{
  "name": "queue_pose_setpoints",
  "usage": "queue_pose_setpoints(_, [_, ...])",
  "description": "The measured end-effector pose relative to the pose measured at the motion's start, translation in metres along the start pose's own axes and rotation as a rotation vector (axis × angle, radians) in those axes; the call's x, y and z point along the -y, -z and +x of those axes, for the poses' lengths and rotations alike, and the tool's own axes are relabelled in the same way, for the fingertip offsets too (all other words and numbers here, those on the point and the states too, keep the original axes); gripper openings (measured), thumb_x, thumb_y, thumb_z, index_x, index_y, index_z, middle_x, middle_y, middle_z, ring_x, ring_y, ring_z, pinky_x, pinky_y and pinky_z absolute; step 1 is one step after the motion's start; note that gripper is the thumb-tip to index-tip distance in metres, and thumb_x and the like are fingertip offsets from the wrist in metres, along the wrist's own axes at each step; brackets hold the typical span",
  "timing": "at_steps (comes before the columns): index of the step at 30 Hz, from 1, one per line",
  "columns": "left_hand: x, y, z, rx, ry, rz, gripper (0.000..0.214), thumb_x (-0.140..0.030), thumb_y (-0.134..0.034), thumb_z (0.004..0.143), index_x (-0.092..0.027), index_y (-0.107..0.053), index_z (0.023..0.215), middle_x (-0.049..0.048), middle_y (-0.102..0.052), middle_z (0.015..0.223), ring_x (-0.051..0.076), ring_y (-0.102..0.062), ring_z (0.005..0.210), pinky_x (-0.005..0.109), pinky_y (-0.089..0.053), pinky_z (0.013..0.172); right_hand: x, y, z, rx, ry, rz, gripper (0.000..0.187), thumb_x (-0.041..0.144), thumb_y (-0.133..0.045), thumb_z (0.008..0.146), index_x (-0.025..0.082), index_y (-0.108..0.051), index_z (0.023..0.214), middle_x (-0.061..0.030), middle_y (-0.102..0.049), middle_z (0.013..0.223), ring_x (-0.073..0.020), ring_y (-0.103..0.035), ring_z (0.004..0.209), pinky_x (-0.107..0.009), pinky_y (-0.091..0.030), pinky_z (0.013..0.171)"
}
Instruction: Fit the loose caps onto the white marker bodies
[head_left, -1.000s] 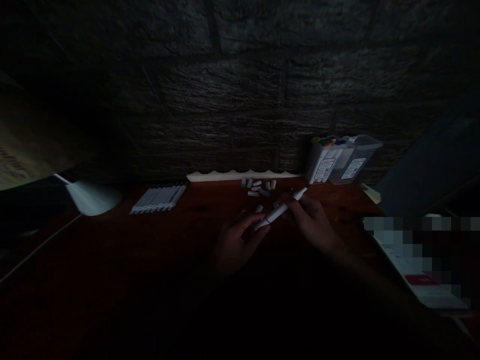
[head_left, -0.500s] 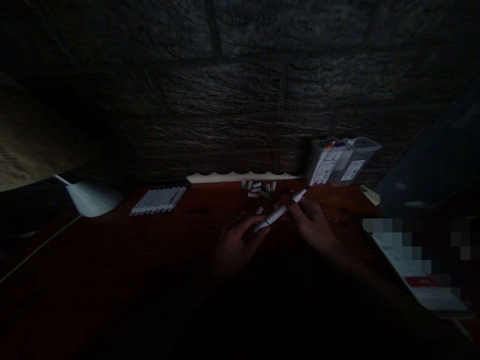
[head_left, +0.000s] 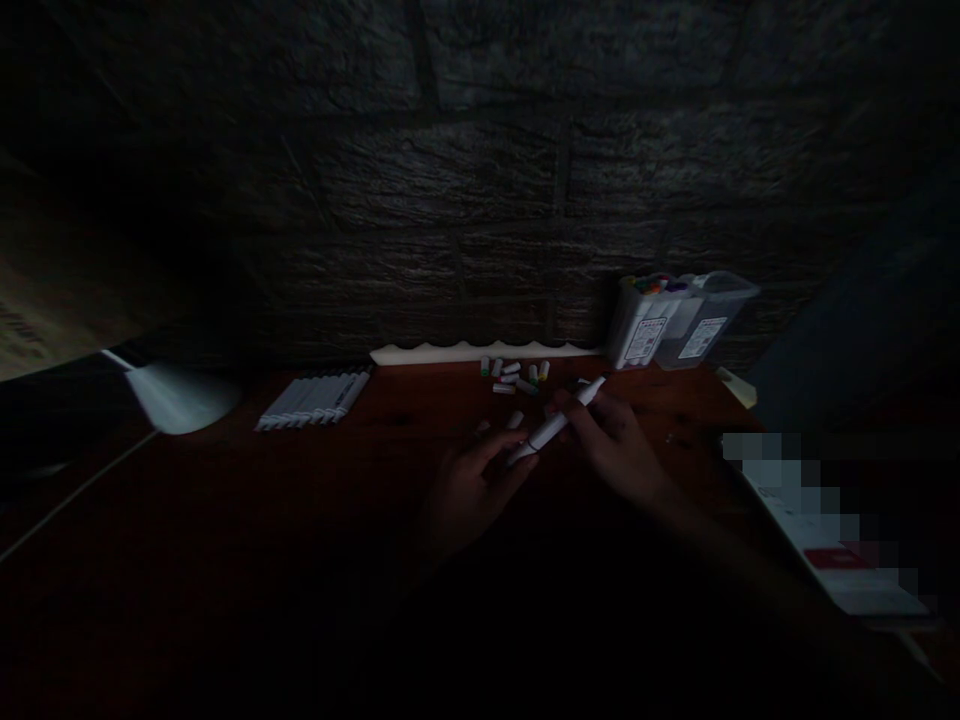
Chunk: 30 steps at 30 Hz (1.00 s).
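A white marker slants upward to the right between my two hands, above the dark wooden table. My left hand pinches its lower end between thumb and fingers, near a dark ring around the barrel. Closed around the upper part is my right hand; the marker's far end sticks out past the fingers. Just beyond the hands lie several loose marker caps, white with coloured ends. One more cap rests closer, right by my left fingers. The light is very dim, so finger details are hard to see.
Several white markers lie in a row at left, beside a white lamp-like cone. Two clear plastic boxes stand at the back right, one holding markers. A wavy white strip runs along the stone wall. A partly blurred tablet-like screen lies at right.
The view has shifted very slightly. Both hands keep the same hold on the marker, and the caps and row of markers lie as before.
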<state>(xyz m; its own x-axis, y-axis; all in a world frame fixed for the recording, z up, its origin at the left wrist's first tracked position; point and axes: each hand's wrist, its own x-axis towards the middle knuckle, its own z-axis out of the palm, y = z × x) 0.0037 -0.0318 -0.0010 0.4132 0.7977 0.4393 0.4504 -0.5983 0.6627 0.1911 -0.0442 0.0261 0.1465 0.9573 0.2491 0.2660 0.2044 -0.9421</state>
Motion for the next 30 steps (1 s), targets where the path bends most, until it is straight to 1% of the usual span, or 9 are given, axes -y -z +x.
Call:
queue_pose_setpoints(3, [0.0001,-0.0008,0.0001,0.014,-0.015,0.005,0.023,-0.034,-0.063,0.088,-0.024,-0.069,0.108,0.003,-0.075,0.097,0.017,-0.069,0.084,0.027,-0.055,0.074,0.0,-0.001,-0.0003,0.002,0.011,0.007,0.038,0.052,-0.054,0.087,0.018,-0.062,0.071,-0.0003,-0.061,0.064,-0.013,-0.056,0.062,-0.026,-0.043,0.059])
queue_pose_setpoints(7, [-0.0007,-0.0009,0.0008,0.06,0.008,-0.006,0.022,-0.033,-0.062,0.089,-0.024,-0.068,0.108,0.0017,-0.075,0.098,0.016,-0.069,0.086,0.027,-0.054,0.077,-0.0016,-0.0024,0.0006,-0.002,0.009,0.019,0.037,0.05,-0.055,0.087,0.018,-0.062,0.072,0.0003,-0.06,0.063,-0.0121,-0.055,0.06,-0.025,-0.042,0.056])
queue_pose_setpoints(11, [0.002,-0.0016,0.0005,0.07,-0.028,-0.039,0.022,-0.032,-0.062,0.089,-0.024,-0.067,0.108,0.0009,-0.075,0.098,0.016,-0.069,0.086,0.026,-0.054,0.077,-0.0027,-0.0035,0.0011,-0.001,0.006,0.039,0.036,0.051,-0.056,0.086,0.018,-0.063,0.073,-0.0005,-0.062,0.066,-0.012,-0.055,0.059,-0.025,-0.041,0.054])
queue_pose_setpoints(18, [0.0028,-0.0008,0.0,0.092,-0.062,0.02,0.019,-0.031,-0.063,0.088,-0.024,-0.068,0.104,-0.0001,-0.074,0.097,0.015,-0.069,0.085,0.027,-0.053,0.077,-0.0043,-0.0033,-0.0003,0.008,0.042,-0.031,0.034,0.049,-0.055,0.088,0.019,-0.066,0.076,-0.0002,-0.063,0.067,-0.0118,-0.053,0.058,-0.026,-0.041,0.055])
queue_pose_setpoints(22, [0.0029,-0.0012,-0.0003,0.107,-0.048,0.017,0.019,-0.031,-0.063,0.088,-0.024,-0.068,0.104,-0.0008,-0.074,0.094,0.015,-0.069,0.081,0.026,-0.052,0.075,-0.0025,-0.0039,-0.0006,0.0,0.048,-0.033,0.033,0.047,-0.056,0.087,0.019,-0.062,0.071,0.0001,-0.062,0.066,-0.0119,-0.053,0.058,-0.025,-0.041,0.056])
queue_pose_setpoints(27, [0.0013,-0.0004,0.0004,0.133,-0.025,0.028,0.02,-0.03,-0.063,0.087,-0.024,-0.068,0.105,-0.0001,-0.074,0.097,0.017,-0.068,0.087,0.027,-0.052,0.08,0.0004,-0.0048,-0.0006,-0.01,0.071,-0.05,0.032,0.045,-0.055,0.088,0.018,-0.061,0.07,0.0003,-0.061,0.066,-0.0125,-0.053,0.059,-0.025,-0.04,0.057])
queue_pose_setpoints(30, [-0.0009,0.0006,0.001,0.147,-0.015,0.021,0.019,-0.03,-0.062,0.088,-0.024,-0.068,0.104,0.0003,-0.074,0.096,0.017,-0.069,0.086,0.027,-0.052,0.079,0.0,-0.0045,-0.0004,-0.003,0.08,-0.047,0.032,0.044,-0.054,0.088,0.018,-0.061,0.071,0.0001,-0.061,0.066,-0.0124,-0.054,0.06,-0.025,-0.041,0.058])
